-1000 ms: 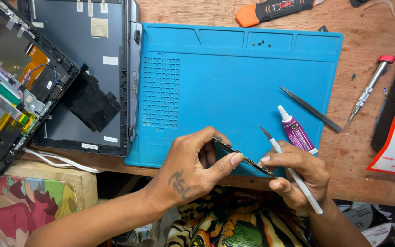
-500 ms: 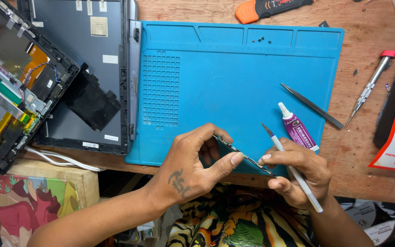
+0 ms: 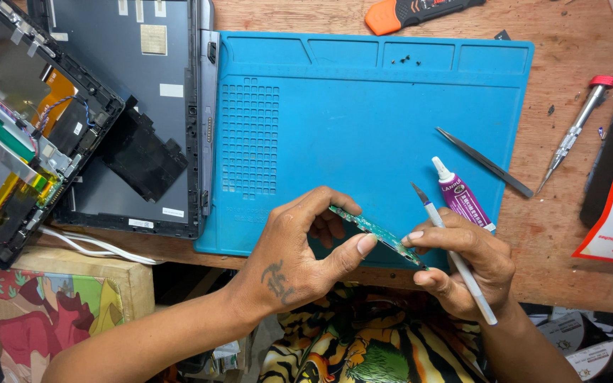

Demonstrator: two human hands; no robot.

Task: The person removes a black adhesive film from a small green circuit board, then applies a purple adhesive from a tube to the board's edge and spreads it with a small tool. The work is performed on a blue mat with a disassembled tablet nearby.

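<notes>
My left hand (image 3: 299,255) and right hand (image 3: 462,266) pinch the narrow green circuit board (image 3: 374,232) edgewise at the blue mat's (image 3: 363,120) 6 o'clock edge; right fingers also grip the craft knife (image 3: 455,262). Blade slip could gouge the board.

Bright, even overhead light, soft shadows, sharp focus throughout, slight wide-angle bending at the edges.
</notes>
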